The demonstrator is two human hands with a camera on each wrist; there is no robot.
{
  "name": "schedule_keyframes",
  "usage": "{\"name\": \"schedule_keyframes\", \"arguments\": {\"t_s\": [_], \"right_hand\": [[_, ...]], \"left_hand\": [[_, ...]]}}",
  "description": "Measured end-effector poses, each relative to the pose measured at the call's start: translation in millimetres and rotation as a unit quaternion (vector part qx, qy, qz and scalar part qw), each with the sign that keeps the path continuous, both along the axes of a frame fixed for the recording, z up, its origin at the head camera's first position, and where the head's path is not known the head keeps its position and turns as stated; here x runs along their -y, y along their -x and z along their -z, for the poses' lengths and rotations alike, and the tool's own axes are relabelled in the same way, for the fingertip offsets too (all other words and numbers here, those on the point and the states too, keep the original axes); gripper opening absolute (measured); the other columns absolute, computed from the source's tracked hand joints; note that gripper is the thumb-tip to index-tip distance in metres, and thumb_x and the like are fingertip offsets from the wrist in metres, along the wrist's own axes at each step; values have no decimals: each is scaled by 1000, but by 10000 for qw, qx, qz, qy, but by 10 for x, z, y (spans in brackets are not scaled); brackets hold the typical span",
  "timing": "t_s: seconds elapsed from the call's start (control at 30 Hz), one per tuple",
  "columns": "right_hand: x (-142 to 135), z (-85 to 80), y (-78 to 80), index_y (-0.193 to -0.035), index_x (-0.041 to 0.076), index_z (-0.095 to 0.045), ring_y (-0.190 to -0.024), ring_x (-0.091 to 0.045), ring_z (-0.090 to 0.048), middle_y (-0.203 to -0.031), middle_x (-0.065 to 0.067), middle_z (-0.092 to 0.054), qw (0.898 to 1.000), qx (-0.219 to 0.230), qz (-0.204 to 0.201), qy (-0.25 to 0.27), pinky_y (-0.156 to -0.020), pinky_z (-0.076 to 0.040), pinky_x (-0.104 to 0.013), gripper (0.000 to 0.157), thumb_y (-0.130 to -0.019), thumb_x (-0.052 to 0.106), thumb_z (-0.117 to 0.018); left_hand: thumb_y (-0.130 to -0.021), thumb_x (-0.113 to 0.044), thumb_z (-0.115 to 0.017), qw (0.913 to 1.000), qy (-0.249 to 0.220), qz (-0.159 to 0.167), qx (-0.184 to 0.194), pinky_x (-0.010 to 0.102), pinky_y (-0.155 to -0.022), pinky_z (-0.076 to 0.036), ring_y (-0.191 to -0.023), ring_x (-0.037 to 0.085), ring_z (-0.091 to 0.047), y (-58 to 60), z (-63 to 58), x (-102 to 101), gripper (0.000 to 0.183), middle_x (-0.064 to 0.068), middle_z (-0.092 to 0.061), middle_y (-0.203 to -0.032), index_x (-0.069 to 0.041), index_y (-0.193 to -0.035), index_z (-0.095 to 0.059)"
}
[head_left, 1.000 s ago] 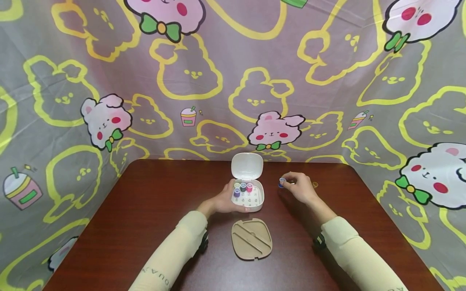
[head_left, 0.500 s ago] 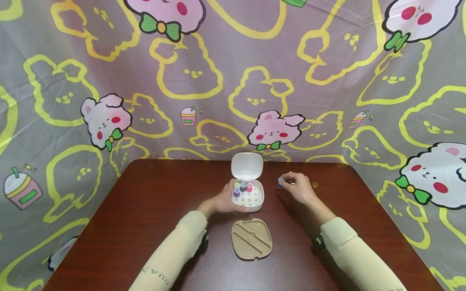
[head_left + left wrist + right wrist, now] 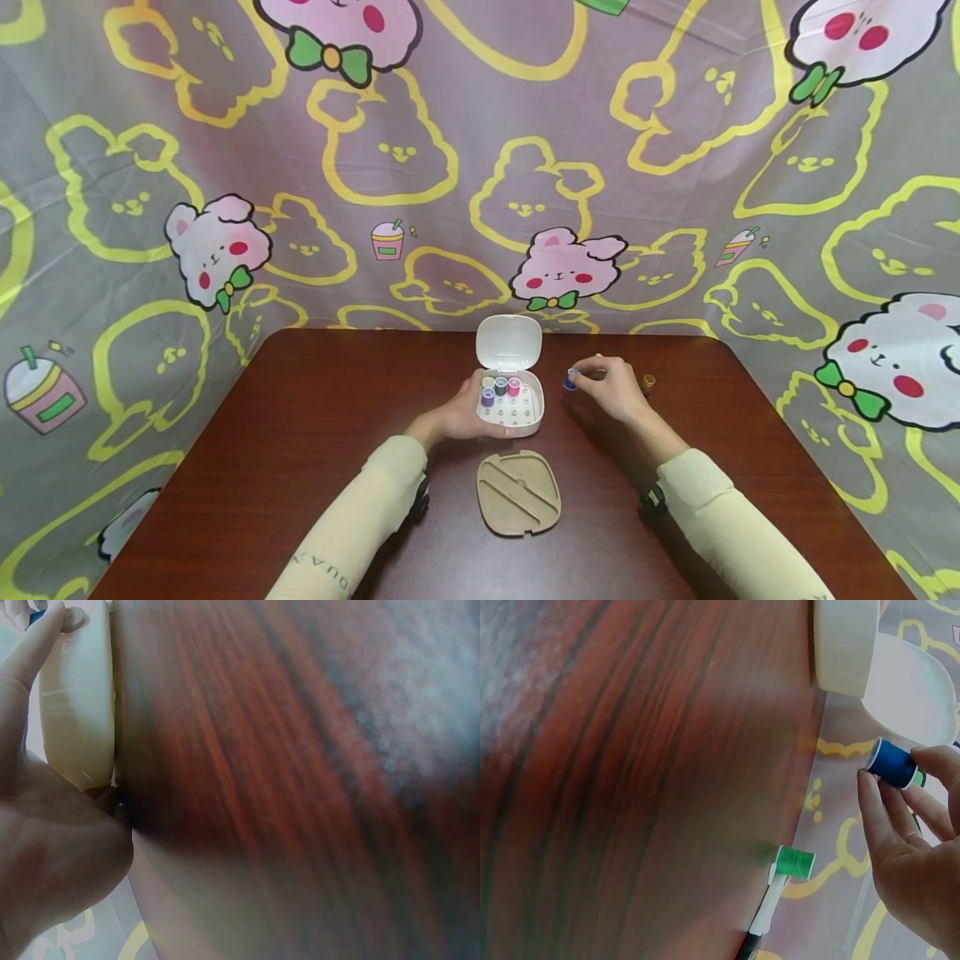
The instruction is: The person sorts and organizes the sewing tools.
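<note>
My left hand (image 3: 467, 411) grips the left side and front of a white sewing box (image 3: 534, 423), whose hinged lid (image 3: 509, 342) stands up at the back. Several thread spools fill the box's far left part, among them a pink spool (image 3: 513, 386) and a purple spool (image 3: 488, 397); rows of small pegs show nearer the front. To the right of the box, my right hand (image 3: 619, 390) pinches a blue thread spool (image 3: 894, 763) between thumb and fingertips, above the table. In the left wrist view the thumb lies along the box's wall (image 3: 79, 705).
A beige tray (image 3: 519, 493) with a diagonal slot lies in front of the box. Beyond the right hand are a green spool (image 3: 795, 862) and a slim white-and-black item (image 3: 765, 907). A small yellowish thing (image 3: 648, 381) sits to its right. A patterned curtain (image 3: 420, 167) surrounds the table.
My right hand has shifted slightly left, bringing the blue spool a little closer to the box. The left hand and box have stayed in place.
</note>
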State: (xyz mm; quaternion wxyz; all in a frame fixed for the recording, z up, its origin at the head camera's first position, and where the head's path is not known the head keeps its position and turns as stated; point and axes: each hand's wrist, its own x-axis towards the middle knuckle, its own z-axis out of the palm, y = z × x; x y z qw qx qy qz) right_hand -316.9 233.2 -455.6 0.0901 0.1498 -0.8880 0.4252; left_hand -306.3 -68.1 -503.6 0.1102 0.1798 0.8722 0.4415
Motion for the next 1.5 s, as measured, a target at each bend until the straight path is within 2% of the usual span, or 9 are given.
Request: {"name": "schedule_keyframes", "arguments": {"t_s": [0.2,0.37,0.57,0.83,0.97,1.1,1.23,1.37,1.5], "right_hand": [[33,5,3,-102,5,-78,-122,-40,-63,-98,-9,-77,9998,-32,-68,173,-112,-38,-53,14,-92,15,-78],[68,4,1,-102,6,-79,-107,-34,-70,-98,-8,-77,9998,-11,-87,180,-109,-42,-53,15,-92,17,-78],[122,-3,-11,-102,7,-79,-97,-30,-72,-98,-8,-76,9998,-101,-152,106,-121,-24,-51,15,-92,18,-78],[196,-22,-17,-102,6,-78,-95,-30,-73,-97,-9,-76,9993,-190,-253,206,-121,-18,-55,14,-92,17,-78],[228,-25,-24,-102,7,-78,-91,-25,-72,-96,-7,-76,9992,-114,-278,262,-111,-36,-50,15,-92,18,-78],[259,-22,-22,-102,7,-78,-89,-21,-71,-96,-5,-75,9991,-17,-305,301,-86,-55,-43,15,-92,18,-78],[290,-12,-9,-102,6,-78,-88,-21,-73,-94,-6,-76,9987,-78,-374,339,-101,-45,-46,14,-92,16,-78],[329,-18,-7,-101,6,-78,-90,-22,-74,-96,-7,-76,9985,-110,-405,350,-104,-45,-47,13,-92,15,-78],[372,-29,-14,-101,5,-78,-92,-25,-73,-99,-8,-74,9982,-51,-464,370,-83,-57,-42,13,-92,15,-78]], "left_hand": [[-67,-43,-94,9999,89,31,-110,41,-102,-39,-120,24,-42,-43,-41,-1,109,12,-41,-131,-15,-147,-25],[-67,-42,-94,10000,32,23,-69,43,-104,-38,-122,26,-42,-76,-83,-2,111,14,-40,-132,-14,-148,-24],[-67,-41,-95,10000,1,-38,26,43,-105,-38,-121,25,-42,-50,-60,-4,111,13,-40,-132,-16,-149,-24],[-66,-43,-95,10000,17,-12,-38,42,-104,-38,-121,23,-42,-3,11,-2,111,11,-40,-132,-17,-148,-25],[-66,-43,-94,9999,59,27,-78,42,-104,-38,-121,25,-42,-32,-31,-4,112,13,-40,-132,-14,-148,-24],[-68,-42,-94,9999,124,37,-76,41,-105,-38,-122,25,-41,-53,-70,-5,112,13,-40,-132,-13,-149,-23],[-69,-41,-93,9999,139,57,-30,41,-106,-37,-123,24,-41,-67,-95,-2,112,12,-39,-133,-12,-150,-22],[-69,-45,-93,9999,104,61,-31,42,-105,-38,-123,25,-41,-85,-119,3,113,12,-40,-133,-10,-150,-22],[-69,-46,-93,9998,158,86,-100,42,-105,-38,-123,25,-42,-84,-110,4,114,13,-40,-135,-11,-151,-22]]}}
